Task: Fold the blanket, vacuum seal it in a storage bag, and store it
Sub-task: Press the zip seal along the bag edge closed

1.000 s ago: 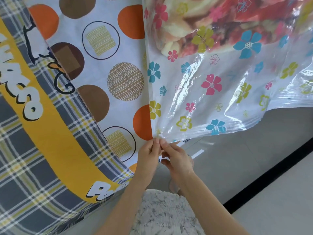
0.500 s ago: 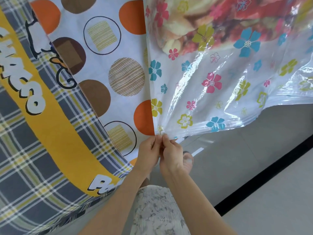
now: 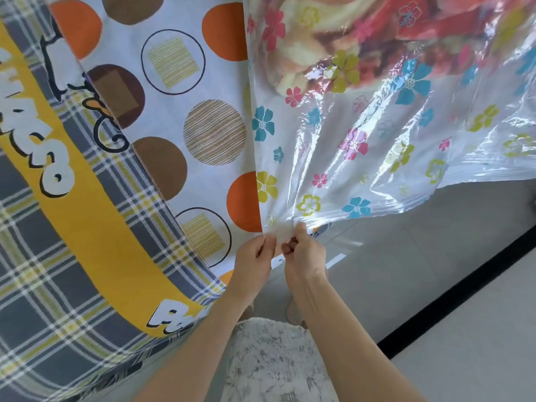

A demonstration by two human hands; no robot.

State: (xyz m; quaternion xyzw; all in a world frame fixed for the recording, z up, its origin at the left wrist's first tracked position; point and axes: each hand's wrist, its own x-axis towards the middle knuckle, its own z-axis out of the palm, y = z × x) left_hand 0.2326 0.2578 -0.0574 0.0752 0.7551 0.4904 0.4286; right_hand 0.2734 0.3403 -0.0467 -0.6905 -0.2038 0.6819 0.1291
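Note:
A clear storage bag (image 3: 362, 158) printed with coloured flowers lies on the bed, its open end hanging over the bed's edge. Inside it, at the top of the view, sits the folded blanket (image 3: 348, 33) in red, pink and cream. My left hand (image 3: 253, 261) and my right hand (image 3: 304, 252) are side by side at the bag's near corner, both pinching its sealing edge. The plastic fans out in creases from that pinched corner.
A white sheet with orange and brown circles (image 3: 179, 111) covers the bed. A grey plaid cover with a yellow band (image 3: 72, 242) lies on the left. Grey floor (image 3: 420, 271) with a black strip (image 3: 452, 291) is on the right. My patterned garment (image 3: 272, 361) is below.
Both hands have stayed at the bag's corner, shifting slightly together. My right hand's fingers have curled tighter onto the edge. The bag has barely moved.

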